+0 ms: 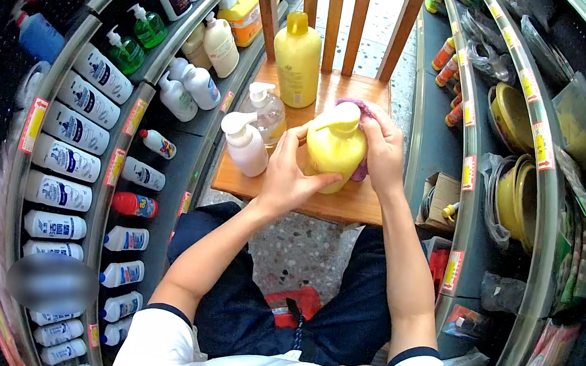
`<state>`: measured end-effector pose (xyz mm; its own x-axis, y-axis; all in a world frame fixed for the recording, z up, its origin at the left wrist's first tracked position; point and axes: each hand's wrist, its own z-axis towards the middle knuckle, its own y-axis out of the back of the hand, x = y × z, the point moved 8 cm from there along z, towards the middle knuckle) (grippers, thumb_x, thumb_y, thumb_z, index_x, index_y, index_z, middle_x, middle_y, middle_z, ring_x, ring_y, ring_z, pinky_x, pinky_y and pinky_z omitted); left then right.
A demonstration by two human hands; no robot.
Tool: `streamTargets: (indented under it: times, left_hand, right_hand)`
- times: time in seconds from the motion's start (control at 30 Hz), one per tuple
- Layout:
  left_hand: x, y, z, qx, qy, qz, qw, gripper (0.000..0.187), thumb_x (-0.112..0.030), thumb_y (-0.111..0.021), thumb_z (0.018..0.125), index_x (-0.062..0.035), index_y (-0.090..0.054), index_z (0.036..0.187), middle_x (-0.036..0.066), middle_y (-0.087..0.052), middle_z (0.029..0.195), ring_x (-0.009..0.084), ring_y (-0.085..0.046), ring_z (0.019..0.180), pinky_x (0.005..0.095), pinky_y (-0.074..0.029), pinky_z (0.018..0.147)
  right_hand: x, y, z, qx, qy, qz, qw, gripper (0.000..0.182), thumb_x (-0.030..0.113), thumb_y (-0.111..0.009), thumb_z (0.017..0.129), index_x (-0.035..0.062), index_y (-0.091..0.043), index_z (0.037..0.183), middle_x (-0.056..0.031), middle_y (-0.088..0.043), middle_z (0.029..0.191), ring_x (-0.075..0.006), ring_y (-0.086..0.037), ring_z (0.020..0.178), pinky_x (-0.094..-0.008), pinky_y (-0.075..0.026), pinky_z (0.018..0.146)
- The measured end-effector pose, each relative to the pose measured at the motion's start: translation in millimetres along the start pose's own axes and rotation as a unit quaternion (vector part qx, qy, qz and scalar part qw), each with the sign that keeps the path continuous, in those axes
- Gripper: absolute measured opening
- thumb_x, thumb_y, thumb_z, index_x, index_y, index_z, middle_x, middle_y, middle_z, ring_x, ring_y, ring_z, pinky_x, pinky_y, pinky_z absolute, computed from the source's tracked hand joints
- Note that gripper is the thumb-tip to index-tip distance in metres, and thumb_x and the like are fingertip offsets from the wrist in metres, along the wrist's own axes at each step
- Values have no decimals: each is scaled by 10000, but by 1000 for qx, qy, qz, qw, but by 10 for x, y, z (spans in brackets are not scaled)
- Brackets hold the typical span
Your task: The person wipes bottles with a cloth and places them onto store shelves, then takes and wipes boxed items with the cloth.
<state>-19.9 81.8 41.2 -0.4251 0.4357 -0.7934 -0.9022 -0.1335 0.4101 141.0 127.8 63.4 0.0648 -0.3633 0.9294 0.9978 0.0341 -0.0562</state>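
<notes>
Holding a yellow pump bottle (335, 151) between both hands over the front part of the wooden chair seat (342, 206), with the left hand (285, 174) spread wide around the near left side, thumb across the front, and the right hand (383, 149) closed on a purple cloth (361, 172) against the opposite side. Most likely to slip on the cloth side, given loose fabric between palm and smooth plastic. Could also twist under uneven pressure from the two hands. Hard to tell, with fingers in the way and so steep a view, whether resting on the wood or lifted just off; if lifted, liable to drop at any loosening of the left grip. Near enough to the seat's front edge to tumble toward the lap or the speckled floor (291, 246) after a fumble. Close by on the left, a pale pink pump bottle (246, 150) and a clear pump bottle (272, 119), both upright and easy to topple with a knock from the left knuckles or wrist. Farther back, a tall yellow bottle (298, 68), less exposed, but at risk from a wide swing. Possible, too, to press the pale pump head (346, 113) by accident or snag the cloth on the spout, and so spill some liquid onto the wood.
</notes>
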Motion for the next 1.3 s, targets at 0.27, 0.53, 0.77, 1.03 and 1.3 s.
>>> streamTargets:
  times: [0.27,0.53,0.77,1.03,1.3]
  left_hand:
    - [-35,2,-68,-31,11,20,999,903,-217,-879,645,25,-388,1363,189,-484,1304,327,-465,1249,408,-369,1065]
    - [-112,-67,-47,-57,-27,16,998,848,-133,-834,652,23,-387,1356,186,-498,1280,318,-475,1237,401,-369,1063]
    - [-56,-68,24,-72,-20,-14,997,809,-212,-879,627,21,-450,1273,178,-540,1183,326,-540,1131,410,-438,976]
    - [27,-42,68,-28,-5,1,1000,893,-265,-920,574,21,-460,1284,166,-563,1203,284,-567,1123,384,-453,979]
    - [90,-71,138,47,-21,-33,998,951,-293,-919,577,42,-450,1334,175,-555,1255,288,-535,1201,388,-415,1032]
  right_hand:
    - [394,45,-465,-78,154,-236,956,275,18,-528,904,-48,-614,1157,-159,-631,1112,-310,-596,1071,-382,-440,975]
    - [475,-283,-959,-84,287,-397,868,384,-84,-616,800,-68,-602,1183,-186,-545,1249,-375,-499,1179,-466,-413,1019]
    - [479,-195,-921,-89,261,-360,891,379,-69,-608,814,-70,-595,1192,-185,-549,1248,-369,-500,1184,-454,-404,1029]
    - [410,32,-525,-72,176,-259,947,310,-22,-521,858,-47,-614,1153,-162,-607,1172,-331,-560,1103,-399,-425,989]
    - [103,101,-1,28,43,-69,996,259,48,-482,917,-54,-648,1087,-114,-650,1087,-198,-605,1012,-312,-468,899]
